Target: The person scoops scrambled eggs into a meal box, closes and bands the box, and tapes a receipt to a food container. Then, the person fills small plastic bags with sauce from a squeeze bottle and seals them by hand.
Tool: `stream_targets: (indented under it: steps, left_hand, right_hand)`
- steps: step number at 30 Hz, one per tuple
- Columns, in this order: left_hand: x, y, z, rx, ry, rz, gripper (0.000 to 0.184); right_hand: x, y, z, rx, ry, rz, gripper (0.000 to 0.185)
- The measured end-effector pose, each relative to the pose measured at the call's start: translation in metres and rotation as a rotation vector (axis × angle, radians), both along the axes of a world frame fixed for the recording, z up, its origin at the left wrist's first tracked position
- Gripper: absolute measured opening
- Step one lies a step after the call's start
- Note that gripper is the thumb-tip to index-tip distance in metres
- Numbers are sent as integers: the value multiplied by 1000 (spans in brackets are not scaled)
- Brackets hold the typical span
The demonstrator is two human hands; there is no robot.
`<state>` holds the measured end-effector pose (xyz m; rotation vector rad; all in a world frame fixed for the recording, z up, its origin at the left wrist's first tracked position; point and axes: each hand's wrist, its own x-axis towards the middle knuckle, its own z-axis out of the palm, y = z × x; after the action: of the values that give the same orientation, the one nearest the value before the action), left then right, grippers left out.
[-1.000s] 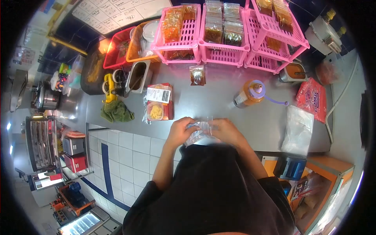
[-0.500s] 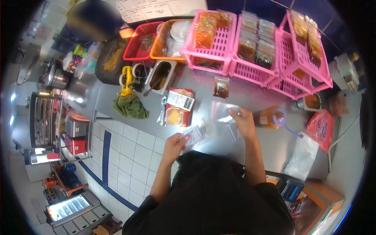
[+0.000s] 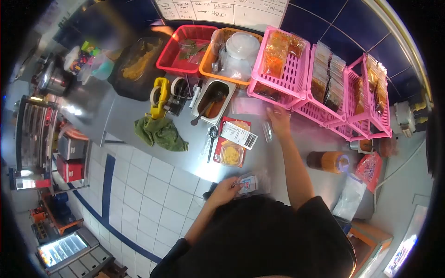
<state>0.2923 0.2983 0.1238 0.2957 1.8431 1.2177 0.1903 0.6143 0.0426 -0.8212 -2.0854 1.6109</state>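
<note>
My left hand is closed on a clear plastic packet with a printed label, near the counter's front edge. My right hand reaches out flat in front of the pink baskets, its fingers beside a clear, pink-edged plastic bag on the counter. Another small clear strip lies just left of my right wrist. Between my hands and the metal pan sits a red tray with a white label and a tub of yellow food.
Pink baskets with filled sachets, an orange bin and a red bin line the back. A yellow tape dispenser and green cloth are at left. A sauce bottle lies at right.
My right hand has moved away from my left, forward to the baskets, and the pink-edged bag now lies on the counter. My left hand keeps the labelled packet. The view has turned.
</note>
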Motion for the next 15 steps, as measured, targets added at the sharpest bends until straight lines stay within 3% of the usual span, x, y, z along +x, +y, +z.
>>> stream_targets:
  steps: [2,4,6,7,8,10,11,12,13,15]
  left_hand:
    - [-4,-3,-25,128,13,-49,29]
    - [-8,5,-30,258,10,-128,33]
    - [-18,27,-15,88,-237,-191,36]
    - [-12,32,-51,198,260,-272,34]
    - [-13,43,-48,213,266,-304,34]
    - [-10,76,-32,226,-32,-92,33]
    - [-9,95,-28,227,-26,-115,33]
    - [-9,117,-25,363,-298,85,33]
    - [-9,138,-22,485,-572,290,33]
    - [-15,184,-29,569,-523,268,29]
  right_hand:
    - [52,-8,61,-227,-96,-5,41]
    - [109,-6,43,-280,-135,-125,32]
    - [172,-12,30,-303,-180,-224,26]
    - [202,-22,25,-315,-208,-315,26]
    - [228,-32,23,-329,-226,-397,26]
    - [276,-55,36,-301,-380,-370,29]
    - [299,-67,21,-220,-393,-323,32]
    - [321,-80,4,-143,-409,-275,35]
    - [338,-96,5,-236,-381,-227,36]
    - [357,-112,26,-339,-341,-185,38]
